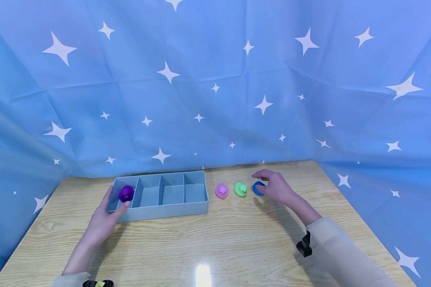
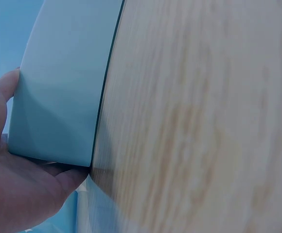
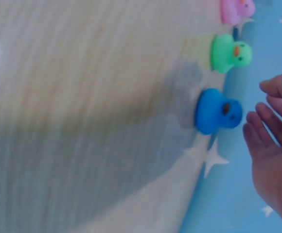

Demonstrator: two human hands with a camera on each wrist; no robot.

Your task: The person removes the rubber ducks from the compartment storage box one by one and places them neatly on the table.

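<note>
A light blue box [image 1: 165, 211] with several compartments stands on the table. Inside its leftmost compartment sits a dark purple rubber duck [image 1: 126, 193]. My left hand [image 1: 101, 224] grips the box's left end, thumb over the front rim and fingers along the end wall. To the right of the box, a pink duck [image 1: 221, 191], a green duck [image 1: 240, 189] and a blue duck [image 3: 209, 111] form a row. Over the blue duck hovers my right hand [image 1: 278, 189], fingers spread and loosely bent. The right wrist view shows a gap between its fingertips and the duck.
The wooden table [image 1: 186, 243] has its back edge close behind the box and ducks. A blue curtain [image 1: 215, 79] with white stars hangs behind it and at both sides. Light glares off the front of the tabletop.
</note>
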